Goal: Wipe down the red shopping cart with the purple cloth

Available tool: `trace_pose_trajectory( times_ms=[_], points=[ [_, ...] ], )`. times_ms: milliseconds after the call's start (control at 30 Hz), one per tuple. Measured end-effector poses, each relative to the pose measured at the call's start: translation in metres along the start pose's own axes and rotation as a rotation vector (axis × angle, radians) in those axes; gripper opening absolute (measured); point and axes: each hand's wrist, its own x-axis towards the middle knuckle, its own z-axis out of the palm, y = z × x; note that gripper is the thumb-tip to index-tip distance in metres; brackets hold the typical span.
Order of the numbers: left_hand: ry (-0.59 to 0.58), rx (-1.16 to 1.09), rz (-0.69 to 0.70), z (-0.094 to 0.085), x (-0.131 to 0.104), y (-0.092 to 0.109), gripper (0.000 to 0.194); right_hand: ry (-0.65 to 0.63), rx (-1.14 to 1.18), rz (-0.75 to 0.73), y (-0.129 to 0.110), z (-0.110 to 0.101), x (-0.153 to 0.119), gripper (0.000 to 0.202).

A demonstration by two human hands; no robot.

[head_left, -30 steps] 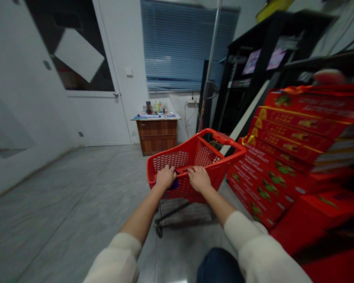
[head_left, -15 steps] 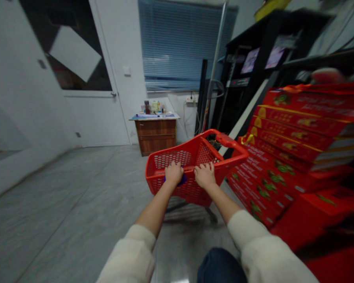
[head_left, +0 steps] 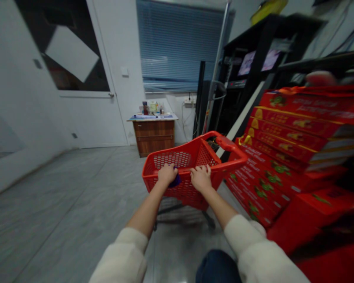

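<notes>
A red plastic shopping cart [head_left: 188,192] with a perforated basket stands in front of me, its handle end to the right. My left hand [head_left: 167,174] is closed around a purple cloth [head_left: 175,180] at the near rim of the basket. Part of the cloth hangs down the outside wall; the rest is hidden under the fingers. Farther right on the same rim, my right hand [head_left: 201,177] rests with its fingers curled over the edge. Inside the basket a red flap [head_left: 210,152] stands near the handle.
Stacked red cartons [head_left: 271,173] rise close on the right. Behind the cart are a small wooden cabinet [head_left: 155,135] with small items on top, a metal pole [head_left: 220,47] and a black rack [head_left: 253,47]. A white door [head_left: 91,118] is at the far left; grey floor [head_left: 61,208] extends there.
My left hand has slid slightly left along the rim with the purple cloth, widening the gap between my hands. My right hand stays on the rim. The whole view has shifted a little.
</notes>
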Motion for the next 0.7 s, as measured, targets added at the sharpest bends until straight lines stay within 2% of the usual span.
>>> trace_pose_trajectory(
  times_ms=[100,167,300,367,467,567,700],
  points=[
    [0.043,-0.014,0.1,0.008,-0.005,0.022,0.042,-0.007,0.011,-0.027,0.001,-0.003,-0.002,0.037],
    [0.053,-0.011,0.11,0.01,-0.006,0.023,0.043,-0.028,0.019,-0.076,0.006,-0.008,-0.003,0.039],
    [0.009,0.036,0.038,0.008,-0.002,0.0,0.042,-0.027,-0.029,-0.214,0.032,-0.029,-0.003,0.038],
    [0.001,0.055,0.014,0.004,0.001,-0.011,0.042,0.038,-0.093,-0.166,0.048,-0.038,-0.002,0.036],
    [0.005,0.061,-0.01,0.0,0.004,-0.018,0.042,0.004,-0.118,-0.096,0.061,-0.046,-0.001,0.036],
    [0.01,0.055,-0.021,0.0,0.003,-0.006,0.042,-0.029,-0.105,-0.069,0.061,-0.046,0.0,0.034],
    [0.042,-0.002,0.076,0.006,-0.006,0.034,0.04,-0.039,-0.089,-0.049,0.053,-0.045,0.0,0.034]
  ],
)
